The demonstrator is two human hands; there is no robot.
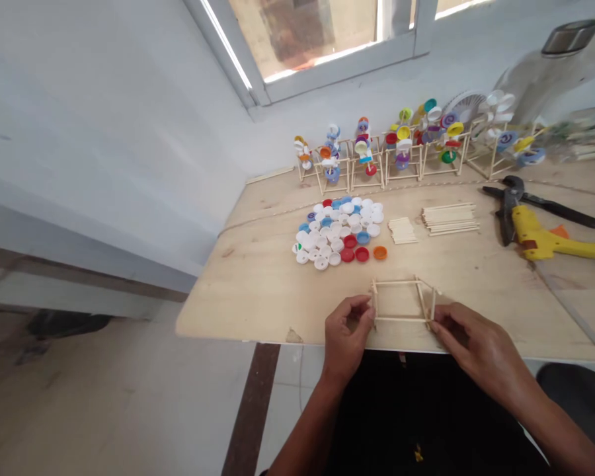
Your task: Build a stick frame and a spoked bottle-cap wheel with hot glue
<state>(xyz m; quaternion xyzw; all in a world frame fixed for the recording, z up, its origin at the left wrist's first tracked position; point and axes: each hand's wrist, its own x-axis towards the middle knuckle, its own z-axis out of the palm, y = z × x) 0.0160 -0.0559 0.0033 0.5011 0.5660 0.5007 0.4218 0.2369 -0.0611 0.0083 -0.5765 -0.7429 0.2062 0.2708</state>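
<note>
Left hand (346, 334) and right hand (478, 344) hold a stick frame (401, 320)

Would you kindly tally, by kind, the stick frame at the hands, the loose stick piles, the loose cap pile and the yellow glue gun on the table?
Stick frame, between the left hand and right hand: 1
Stick piles, one larger, one smaller: 2
Cap pile: 1
Yellow glue gun: 1
Total: 5
</note>
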